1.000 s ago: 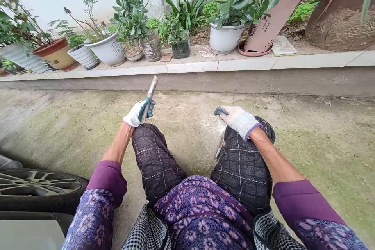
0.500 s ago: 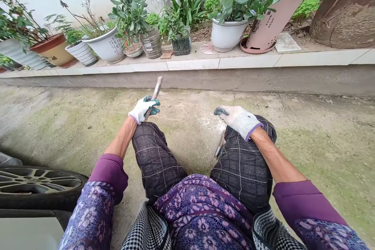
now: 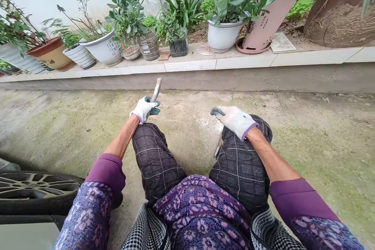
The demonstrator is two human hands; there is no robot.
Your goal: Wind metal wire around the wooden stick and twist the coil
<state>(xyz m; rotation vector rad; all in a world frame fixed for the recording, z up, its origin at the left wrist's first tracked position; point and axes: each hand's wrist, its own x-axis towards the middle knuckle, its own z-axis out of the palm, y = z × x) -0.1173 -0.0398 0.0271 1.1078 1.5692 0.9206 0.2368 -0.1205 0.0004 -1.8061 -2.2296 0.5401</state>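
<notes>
- Left hand (image 3: pixel 144 109) in a white glove with green-coated fingers, clenched round a file (image 3: pixel 156 90), pale rough tip pointing up, lower end hidden in the fist; upright hold probably for keeping the rough face clear of the leg
- Right hand (image 3: pixel 233 121), gloved the same, palm down above the right knee (image 3: pixel 258 133), fingers loosely curved, any grip impossible to tell
- Short metal piece (image 3: pixel 217 149) just under that hand, pointing down beside the knee, upper end hidden; whether held or only leaning on the trousers, impossible to tell
- Faint thin line (image 3: pixel 186 103) across the gap between the hands, perhaps a thread, perhaps a mark on the ground
- Both forearms (image 3: pixel 123 136) low over the knees, likely braced there for steadiness; purple sleeves (image 3: pixel 105 172) ending short of the wrists, perhaps to stay out of the way
- Checked trousers (image 3: pixel 155 160) bent at the knees, a low seated posture above the concrete ground (image 3: pixel 73 125)
- Car wheel (image 3: pixel 38 189) near the left elbow; potted plants (image 3: pixel 222 37) along a tiled ledge (image 3: pixel 190 65), well ahead
</notes>
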